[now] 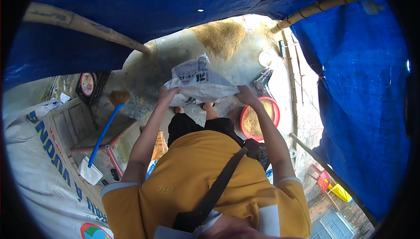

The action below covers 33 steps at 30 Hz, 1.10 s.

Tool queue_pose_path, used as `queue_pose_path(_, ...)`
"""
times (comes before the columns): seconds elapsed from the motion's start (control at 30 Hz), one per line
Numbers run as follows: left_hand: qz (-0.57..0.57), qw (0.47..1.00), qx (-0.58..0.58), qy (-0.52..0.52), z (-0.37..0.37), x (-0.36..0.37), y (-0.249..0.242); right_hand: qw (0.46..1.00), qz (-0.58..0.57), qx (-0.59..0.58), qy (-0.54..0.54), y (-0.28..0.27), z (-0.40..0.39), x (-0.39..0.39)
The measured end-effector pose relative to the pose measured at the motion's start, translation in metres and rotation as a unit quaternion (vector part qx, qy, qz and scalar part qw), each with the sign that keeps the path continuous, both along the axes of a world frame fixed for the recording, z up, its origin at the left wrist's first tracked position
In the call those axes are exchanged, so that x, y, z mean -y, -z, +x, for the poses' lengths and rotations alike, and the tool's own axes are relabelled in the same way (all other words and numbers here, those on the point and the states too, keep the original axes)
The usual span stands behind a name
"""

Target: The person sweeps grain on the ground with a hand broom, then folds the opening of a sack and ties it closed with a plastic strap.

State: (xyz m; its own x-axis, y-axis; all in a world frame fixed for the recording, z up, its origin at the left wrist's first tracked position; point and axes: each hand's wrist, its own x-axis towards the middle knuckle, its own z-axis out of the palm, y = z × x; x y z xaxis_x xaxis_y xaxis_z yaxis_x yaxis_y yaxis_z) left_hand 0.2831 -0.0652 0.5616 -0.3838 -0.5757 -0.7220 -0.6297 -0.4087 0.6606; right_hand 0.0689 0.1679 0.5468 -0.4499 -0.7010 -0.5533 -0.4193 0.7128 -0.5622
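A white woven sack (203,91) with dark printing is stretched between my two hands, in front of my legs. My left hand (167,94) is closed on the sack's left edge. At the opposite corner, my right hand (246,95) grips the cloth with its fingers wrapped over it. The far part of the sack hangs loose and crumpled above the floor. Close to my right forearm stands a red-rimmed round basin (260,118) filled with grain. Whether anything is inside the sack cannot be seen.
A grain heap (221,35) lies on the concrete floor ahead. At left are a blue-handled broom (105,134), a red-framed table (107,145) and a large printed white sack (41,151). Blue tarpaulin (358,81) and bamboo poles (87,29) surround the space.
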Motion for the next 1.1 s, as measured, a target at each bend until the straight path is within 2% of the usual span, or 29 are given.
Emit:
queue_pose_path(0.03,0.01,1.0,-0.014,0.013,-0.002,0.002,0.029,0.999,0.003,-0.049,-0.022,0.033,-0.003,-0.003)
queue_pose_path(0.07,0.009,1.0,-0.014,0.013,0.002,0.004,0.08,0.999,0.002,-0.049,-0.021,0.06,0.004,-0.007)
queue_pose_path(0.13,0.038,0.998,0.044,-0.018,0.005,-0.004,0.178,0.987,0.139,-0.067,-0.043,0.095,0.019,-0.007)
queue_pose_path(0.17,-0.058,0.979,0.194,0.008,-0.01,-0.013,0.175,0.987,0.138,-0.07,-0.041,0.091,0.022,0.004)
queue_pose_path(0.2,-0.057,0.979,0.193,0.011,-0.015,-0.009,0.156,0.987,0.148,-0.058,0.003,0.075,0.025,0.019)
queue_pose_path(0.27,0.013,0.997,0.068,-0.036,-0.022,0.004,0.097,0.985,0.161,-0.047,0.044,0.04,0.023,0.024)
queue_pose_path(0.33,0.036,0.997,0.022,-0.061,0.0,0.019,0.071,0.996,0.081,-0.013,-0.015,0.013,0.009,0.011)
queue_pose_path(0.37,0.004,1.0,-0.018,-0.016,0.01,0.017,0.044,0.998,0.003,-0.037,-0.055,0.031,0.009,-0.005)
queue_pose_path(0.4,-0.025,0.998,-0.055,0.03,0.019,0.013,0.026,0.998,0.009,-0.03,-0.054,0.017,0.014,-0.008)
queue_pose_path(0.43,-0.01,0.997,-0.073,0.033,0.02,0.014,0.023,0.999,0.021,0.029,-0.028,-0.014,0.009,0.001)
queue_pose_path(0.47,-0.01,0.997,-0.073,0.031,0.016,0.013,0.024,0.996,0.031,0.085,-0.002,-0.03,0.005,0.009)
queue_pose_path(0.5,-0.03,0.999,-0.026,0.035,0.01,0.012,0.03,0.996,0.03,0.086,-0.004,-0.018,0.004,0.01)
queue_pose_path(0.53,-0.05,0.998,0.021,0.039,0.005,0.013,0.037,0.998,0.059,0.036,-0.004,0.005,0.003,0.011)
queue_pose_path(0.57,-0.053,0.998,0.021,0.039,0.005,0.01,0.067,0.996,0.087,-0.015,-0.003,0.03,0.006,0.009)
queue_pose_path(0.6,-0.03,0.999,0.019,0.003,0.005,0.001,0.114,0.996,0.085,-0.016,-0.002,0.058,0.014,0.002)
queue_pose_path(0.63,-0.008,0.999,0.016,-0.033,0.001,-0.002,0.139,0.99,0.133,-0.027,0.039,0.087,0.025,-0.007)
queue_pose_path(0.67,-0.01,0.999,0.013,-0.032,-0.009,0.0,0.141,0.98,0.179,-0.039,0.08,0.102,0.03,-0.007)
queue_pose_path(0.7,-0.064,0.993,0.096,0.02,-0.019,-0.004,0.14,0.976,0.163,-0.047,0.137,0.099,0.031,-0.001)
queue_pose_path(0.73,-0.116,0.974,0.179,0.072,-0.022,-0.01,0.139,0.975,0.167,-0.046,0.138,0.077,0.031,0.0)
queue_pose_path(0.77,-0.018,0.997,0.08,0.008,-0.015,-0.004,0.099,0.983,0.157,-0.03,0.087,0.041,0.025,0.008)
queue_pose_path(0.8,-0.019,0.997,0.078,0.007,-0.004,0.0,0.077,0.988,0.147,-0.015,0.034,0.021,0.019,0.013)
queue_pose_path(0.83,-0.023,1.0,0.006,0.006,0.009,0.006,0.062,0.998,0.046,-0.048,0.011,0.028,0.018,-0.002)
queue_pose_path(0.87,-0.024,0.998,-0.061,0.005,0.018,0.009,0.05,0.998,0.047,-0.045,0.009,0.014,0.015,0.001)
queue_pose_path(0.93,-0.007,0.997,-0.078,-0.001,0.024,0.01,0.026,0.999,0.042,0.026,-0.022,-0.032,0.013,0.006)
queue_pose_path(0.97,0.001,0.994,-0.107,-0.01,0.022,0.012,0.021,0.999,0.034,0.035,-0.015,-0.037,0.009,0.009)
queue_pose_path(1.03,-0.016,0.997,-0.075,0.0,0.013,0.018,0.044,0.999,0.034,-0.014,-0.017,-0.01,-0.001,0.016)
queue_pose_path(1.1,-0.033,0.999,-0.041,0.014,0.008,0.015,0.093,0.997,0.033,-0.061,-0.016,0.037,0.005,0.01)
